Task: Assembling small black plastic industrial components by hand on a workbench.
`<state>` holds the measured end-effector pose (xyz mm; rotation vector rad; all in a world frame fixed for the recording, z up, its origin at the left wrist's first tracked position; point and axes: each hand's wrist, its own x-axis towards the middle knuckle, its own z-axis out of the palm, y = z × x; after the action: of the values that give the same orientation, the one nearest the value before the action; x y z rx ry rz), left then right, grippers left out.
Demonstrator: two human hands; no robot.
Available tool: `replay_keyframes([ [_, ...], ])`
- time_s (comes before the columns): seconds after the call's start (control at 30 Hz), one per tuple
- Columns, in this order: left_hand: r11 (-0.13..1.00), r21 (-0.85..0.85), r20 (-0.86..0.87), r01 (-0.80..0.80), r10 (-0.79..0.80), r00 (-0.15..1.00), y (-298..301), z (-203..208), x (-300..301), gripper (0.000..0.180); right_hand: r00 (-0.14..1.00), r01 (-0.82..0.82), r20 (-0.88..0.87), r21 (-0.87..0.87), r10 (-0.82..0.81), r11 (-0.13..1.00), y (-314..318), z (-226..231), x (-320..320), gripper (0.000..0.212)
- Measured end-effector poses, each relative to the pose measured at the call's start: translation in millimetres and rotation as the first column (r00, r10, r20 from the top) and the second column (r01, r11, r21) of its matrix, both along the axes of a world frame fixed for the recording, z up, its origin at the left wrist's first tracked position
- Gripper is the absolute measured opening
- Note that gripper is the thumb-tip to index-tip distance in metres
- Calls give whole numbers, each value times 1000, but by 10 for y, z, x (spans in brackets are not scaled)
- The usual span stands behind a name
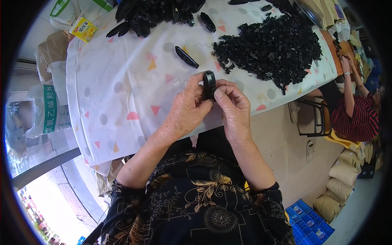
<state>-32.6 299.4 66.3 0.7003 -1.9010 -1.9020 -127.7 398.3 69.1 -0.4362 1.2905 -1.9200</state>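
Over the near part of the table, my left hand (185, 106) is closed round a black oblong plastic part (209, 83), which stands upright between my hands. My right hand (233, 106) pinches at the lower right side of that part, thumb against the fingertips. Whether a smaller piece sits in that pinch I cannot make out. A similar black oblong part (186, 57) lies on the tablecloth just beyond my hands. To the far right of it spreads a big pile of small black plastic pieces (269, 51).
Many black oblong parts (151, 14) are heaped at the far edge. A patterned white cloth (110, 81) covers the table. A yellow carton (83, 29) stands at the far left. Another person (355, 114) sits at the right. Blue crates (310, 224) and stacked sacks (337, 179) are on the floor.
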Motion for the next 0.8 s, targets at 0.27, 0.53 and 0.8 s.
replay_keyframes([
  [0.27, 999, -30, -35, -31, 30, 999, 110, -21, 18, 53, 989, 22, -144, 23, -19, 999, 48, -62, 22, 14],
  [0.53, 990, 86, -117, 113, -103, 988, 176, 91, 212, 67, 954, -296, -32, 32, 297, 955, 120, 74, -8, 43],
  [0.8, 994, 32, -75, 104, -102, 992, 95, 77, 272, 62, 964, -212, -146, 73, 221, 974, 122, 31, 105, 30],
])
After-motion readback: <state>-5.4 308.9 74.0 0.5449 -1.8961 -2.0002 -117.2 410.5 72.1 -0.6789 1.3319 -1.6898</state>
